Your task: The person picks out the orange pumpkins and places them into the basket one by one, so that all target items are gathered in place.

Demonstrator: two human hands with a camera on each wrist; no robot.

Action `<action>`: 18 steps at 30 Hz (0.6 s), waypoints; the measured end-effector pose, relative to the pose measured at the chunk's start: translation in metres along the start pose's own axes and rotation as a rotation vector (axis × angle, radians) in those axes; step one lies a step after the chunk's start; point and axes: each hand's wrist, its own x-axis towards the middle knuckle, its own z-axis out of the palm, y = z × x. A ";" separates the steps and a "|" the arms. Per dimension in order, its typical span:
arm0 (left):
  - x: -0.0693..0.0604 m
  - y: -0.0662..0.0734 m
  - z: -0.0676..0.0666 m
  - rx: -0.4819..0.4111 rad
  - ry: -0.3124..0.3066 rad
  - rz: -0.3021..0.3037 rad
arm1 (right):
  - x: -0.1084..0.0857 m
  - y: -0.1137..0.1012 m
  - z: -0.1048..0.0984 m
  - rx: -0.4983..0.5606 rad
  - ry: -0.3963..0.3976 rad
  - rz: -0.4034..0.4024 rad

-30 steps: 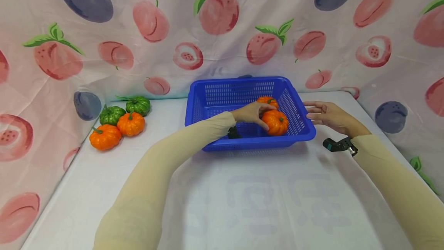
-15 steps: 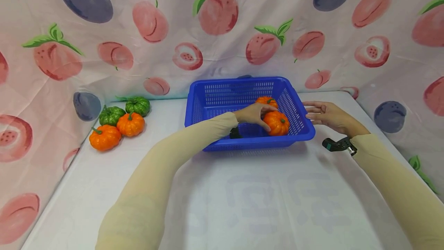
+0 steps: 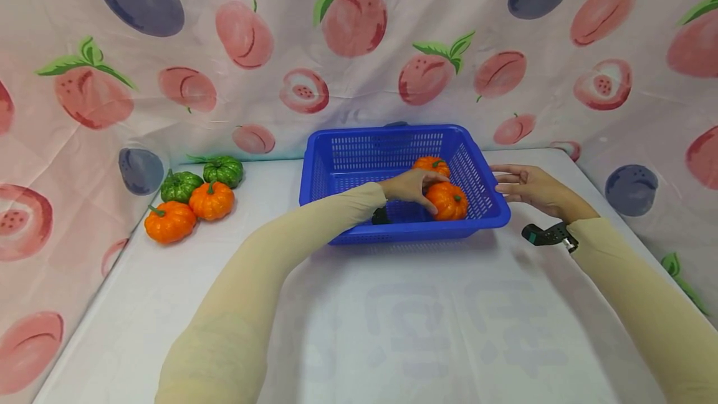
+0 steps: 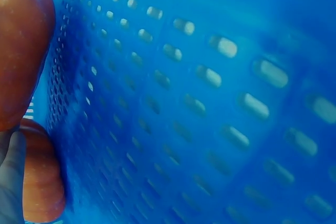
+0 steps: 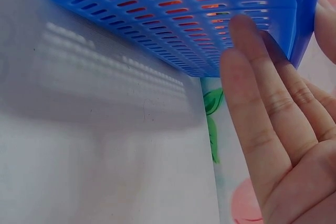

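- Pumpkin [image 3: 450, 201] sits in the near right corner of a blue basket [image 3: 412, 230], left hand [image 3: 411, 186] grasping it.
- Right hand [image 3: 533, 189], straight-fingered, at the basket's side.
- Slack grip could roll it against the rear pumpkin [image 3: 432, 165].

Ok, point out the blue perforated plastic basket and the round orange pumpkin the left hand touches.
Blue perforated plastic basket [image 3: 426, 231], head view, front rim.
Round orange pumpkin [image 3: 448, 203], head view, ribbed skin beside the stem.
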 end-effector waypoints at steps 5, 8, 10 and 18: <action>0.001 -0.003 0.001 0.005 -0.011 0.001 | 0.000 0.000 0.000 -0.001 -0.002 0.000; 0.001 -0.002 0.001 0.011 -0.019 -0.002 | 0.000 0.000 0.000 0.005 -0.006 -0.003; 0.000 -0.001 0.002 0.012 -0.024 -0.003 | 0.000 0.000 0.000 0.013 -0.008 -0.005; -0.001 0.000 0.002 -0.007 -0.035 -0.019 | 0.001 0.000 -0.001 0.018 -0.012 -0.002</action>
